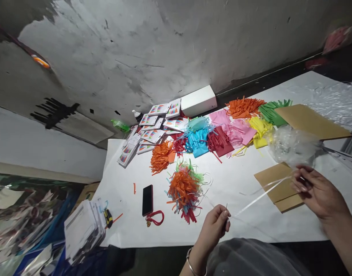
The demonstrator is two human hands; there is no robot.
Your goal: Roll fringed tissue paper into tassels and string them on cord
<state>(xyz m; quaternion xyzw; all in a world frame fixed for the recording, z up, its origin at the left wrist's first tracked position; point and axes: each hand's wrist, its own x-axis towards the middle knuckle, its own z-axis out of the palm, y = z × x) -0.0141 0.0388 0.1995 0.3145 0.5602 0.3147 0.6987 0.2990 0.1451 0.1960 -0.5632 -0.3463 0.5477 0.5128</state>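
Note:
A narrow white ribbon stretches at a slant between my hands above the table. My left hand, a bangle at its wrist, pinches the lower end. A thin needle-like tip pokes up from those fingers, too small to make out surely. Higher on the right, my right hand closes its fingers on the other end. Under and behind it lie a brown paper envelope and a crumpled clear plastic bag. Left of my left hand sits a pile of tissue-paper tassels, orange on top, with loose strings at its side.
Fringed paper bundles in several colours line the table's back. Beside them are printed packets and a white box. A phone with a red strap lies left; a yellow-black cutter rests by stacked white sheets.

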